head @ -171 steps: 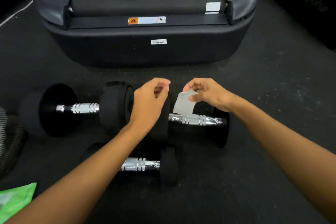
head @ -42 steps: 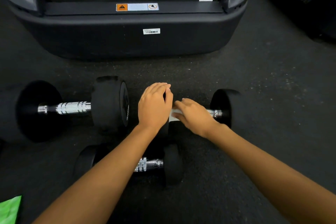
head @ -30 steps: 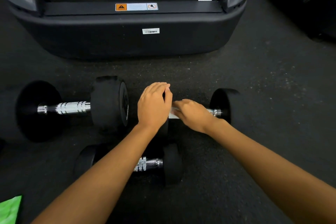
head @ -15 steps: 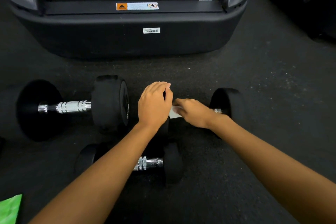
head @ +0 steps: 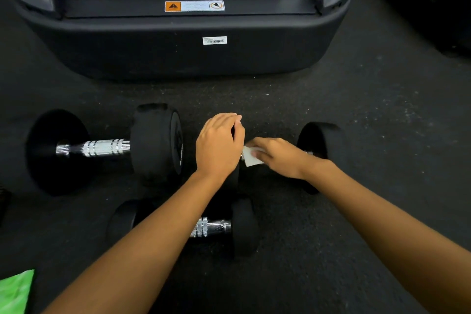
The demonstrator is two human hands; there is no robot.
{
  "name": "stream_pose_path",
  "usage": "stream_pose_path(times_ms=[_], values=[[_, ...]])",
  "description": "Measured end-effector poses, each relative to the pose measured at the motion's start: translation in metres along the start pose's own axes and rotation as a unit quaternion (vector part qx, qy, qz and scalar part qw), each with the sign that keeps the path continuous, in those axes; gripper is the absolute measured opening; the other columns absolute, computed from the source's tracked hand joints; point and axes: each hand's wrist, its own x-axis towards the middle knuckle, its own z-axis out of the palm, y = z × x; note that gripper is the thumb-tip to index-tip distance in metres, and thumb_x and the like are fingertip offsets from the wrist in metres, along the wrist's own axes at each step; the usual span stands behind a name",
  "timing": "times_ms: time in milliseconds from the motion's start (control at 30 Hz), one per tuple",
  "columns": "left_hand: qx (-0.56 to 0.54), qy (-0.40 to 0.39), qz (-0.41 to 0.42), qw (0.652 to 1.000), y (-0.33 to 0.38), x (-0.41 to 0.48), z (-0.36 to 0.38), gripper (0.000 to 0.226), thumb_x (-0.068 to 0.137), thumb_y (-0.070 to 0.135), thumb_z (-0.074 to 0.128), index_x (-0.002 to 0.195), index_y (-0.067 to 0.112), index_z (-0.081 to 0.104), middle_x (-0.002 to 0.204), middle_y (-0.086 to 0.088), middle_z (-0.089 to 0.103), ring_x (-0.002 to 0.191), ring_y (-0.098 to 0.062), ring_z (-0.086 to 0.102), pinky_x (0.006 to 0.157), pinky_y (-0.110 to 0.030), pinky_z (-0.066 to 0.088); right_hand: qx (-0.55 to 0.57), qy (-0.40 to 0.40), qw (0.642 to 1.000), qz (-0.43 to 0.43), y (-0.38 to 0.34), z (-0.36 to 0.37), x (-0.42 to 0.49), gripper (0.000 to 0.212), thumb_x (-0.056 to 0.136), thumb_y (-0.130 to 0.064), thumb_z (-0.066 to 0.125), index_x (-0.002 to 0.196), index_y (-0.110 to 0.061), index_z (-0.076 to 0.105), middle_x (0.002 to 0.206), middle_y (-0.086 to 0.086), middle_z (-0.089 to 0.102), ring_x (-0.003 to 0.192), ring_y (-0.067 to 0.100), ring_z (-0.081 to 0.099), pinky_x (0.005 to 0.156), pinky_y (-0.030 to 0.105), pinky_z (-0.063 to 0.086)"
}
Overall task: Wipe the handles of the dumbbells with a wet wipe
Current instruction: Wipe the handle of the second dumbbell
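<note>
Handle of right dumbbell (head: 322, 145) mostly hidden under right hand (head: 280, 158), whose grip presses white wipe (head: 251, 159) around it. Left hand (head: 219, 146) clasps that dumbbell's near weight, covering it. Versus half a second earlier: right hand slightly further right along handle, more wipe exposed.

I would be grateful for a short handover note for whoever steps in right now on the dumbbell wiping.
Left hand: resting on the inner weight of the right dumbbell, steadying it.
Right hand: pressing the white wet wipe onto that dumbbell's handle, which is mostly hidden under the hand.
Other things: left dumbbell and near dumbbell lie on the floor with handles bare; green wipe packet at the lower left.
Done: wiping of the right handle is under way.
Left: finish it, then wipe the other two handles.
</note>
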Motion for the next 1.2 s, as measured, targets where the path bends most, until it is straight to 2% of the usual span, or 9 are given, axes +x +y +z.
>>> stream_pose_path(times_ms=[100,267,400,533,633,767,900,1100,1200], values=[[0.002,0.003,0.006,1.000,0.000,-0.001,0.000,0.030,0.095,0.019,0.044,0.116,0.011,0.064,0.119,-0.002,0.064,0.118,-0.013,0.052,0.104,-0.032,0.039,0.008,0.008,1.000,0.016,0.013,-0.006,-0.007,0.033,0.096,-0.032,0.046,0.127,-0.020,0.050,0.126,0.002,0.057,0.111,0.015,0.053,0.094,0.032,0.043],[0.006,0.002,0.007,1.000,-0.001,0.000,0.002,0.030,0.095,0.019,0.044,0.116,0.010,0.063,0.120,-0.003,0.064,0.118,-0.014,0.052,0.104,-0.032,0.038,-0.020,0.007,1.000,0.007,0.001,-0.001,0.003,0.035,0.097,-0.037,0.041,0.121,-0.014,0.054,0.118,0.007,0.060,0.107,0.020,0.055,0.091,0.041,0.046],[0.006,0.006,0.010,1.000,-0.001,-0.001,0.001,0.029,0.095,0.017,0.045,0.115,0.010,0.064,0.118,-0.004,0.064,0.117,-0.015,0.053,0.103,-0.034,0.039,-0.034,0.036,0.998,-0.042,-0.009,0.007,0.006,0.032,0.095,-0.032,0.049,0.119,-0.011,0.053,0.118,0.007,0.058,0.109,0.021,0.053,0.084,0.028,0.041],[0.005,0.008,0.012,1.000,-0.001,-0.002,0.001,0.029,0.095,0.017,0.045,0.115,0.009,0.064,0.118,-0.004,0.064,0.117,-0.015,0.054,0.103,-0.036,0.040,-0.109,0.109,0.985,-0.074,0.002,0.010,-0.008,0.037,0.089,-0.030,0.060,0.121,-0.011,0.054,0.119,0.006,0.059,0.113,0.020,0.050,0.098,0.028,0.037],[0.008,0.010,0.013,1.000,-0.002,-0.001,0.002,0.029,0.095,0.017,0.045,0.114,0.009,0.064,0.118,-0.005,0.065,0.116,-0.015,0.054,0.102,-0.036,0.041,-0.153,0.180,0.965,-0.115,-0.001,0.020,-0.008,0.032,0.081,-0.023,0.070,0.107,-0.008,0.059,0.105,0.009,0.063,0.100,0.025,0.055,0.094,0.038,0.044],[0.012,0.007,0.010,1.000,-0.002,0.000,0.002,0.029,0.095,0.019,0.045,0.114,0.010,0.064,0.118,-0.004,0.065,0.116,-0.014,0.054,0.102,-0.036,0.041,-0.206,0.240,0.940,-0.133,-0.016,0.036,0.001,0.031,0.067,-0.013,0.076,0.090,-0.006,0.059,0.088,0.010,0.061,0.078,0.027,0.056,0.079,0.034,0.043],[0.009,0.009,0.014,1.000,-0.002,0.000,0.002,0.029,0.095,0.018,0.045,0.115,0.010,0.064,0.118,-0.004,0.065,0.116,-0.014,0.054,0.102,-0.034,0.041,-0.236,0.245,0.929,-0.150,-0.004,0.037,-0.005,0.038,0.066,-0.009,0.075,0.093,-0.011,0.047,0.089,0.009,0.056,0.082,0.026,0.053,0.092,0.036,0.040],[0.006,0.012,0.014,1.000,-0.002,-0.001,0.002,0.029,0.095,0.020,0.045,0.114,0.010,0.064,0.117,-0.003,0.065,0.115,-0.013,0.055,0.102,-0.031,0.041,-0.238,0.243,0.933,-0.115,0.003,0.035,-0.015,0.037,0.066,-0.009,0.078,0.094,-0.007,0.055,0.093,0.008,0.058,0.088,0.026,0.056,0.102,0.033,0.033],[0.009,0.008,0.009,1.000,-0.002,0.001,0.003,0.029,0.095,0.020,0.044,0.114,0.011,0.064,0.118,-0.003,0.065,0.116,-0.013,0.054,0.102,-0.033,0.041,-0.226,0.233,0.939,-0.113,0.002,0.037,-0.013,0.032,0.070,-0.010,0.076,0.095,-0.007,0.056,0.094,0.008,0.059,0.090,0.026,0.057,0.103,0.037,0.038]])
